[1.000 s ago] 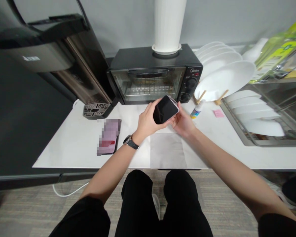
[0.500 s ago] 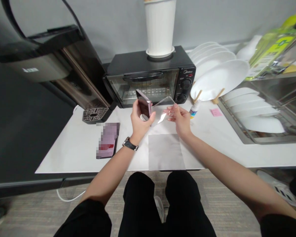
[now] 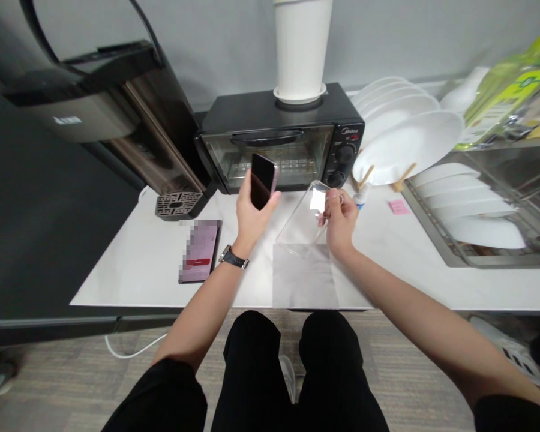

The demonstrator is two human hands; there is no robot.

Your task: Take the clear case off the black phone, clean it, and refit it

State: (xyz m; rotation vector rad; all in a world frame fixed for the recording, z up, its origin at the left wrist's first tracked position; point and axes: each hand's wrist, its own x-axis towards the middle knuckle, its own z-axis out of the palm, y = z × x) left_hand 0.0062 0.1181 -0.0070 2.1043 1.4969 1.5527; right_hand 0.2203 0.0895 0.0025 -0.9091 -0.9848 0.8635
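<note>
left hand [image 3: 251, 221]: phone [image 3: 263, 185] | right hand [image 3: 342, 223]: case [image 3: 298, 223], by edge | open gap between

A kitchen — shown by the toaster oven [image 3: 247, 114], the racked white plates [image 3: 414, 147] and the drip-tray dispenser [image 3: 157, 147].

A dark-screened phone [image 3: 261, 182] tilts up beside a transparent case [image 3: 302, 221].

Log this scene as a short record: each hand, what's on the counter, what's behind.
Left hand: holding a dark-screened phone
Right hand: holding a clear phone case, apart from the phone
Counter: grey sheet, second phone, pink note, small bottle partly hidden
Behind hands: toaster oven, white container on top
</note>
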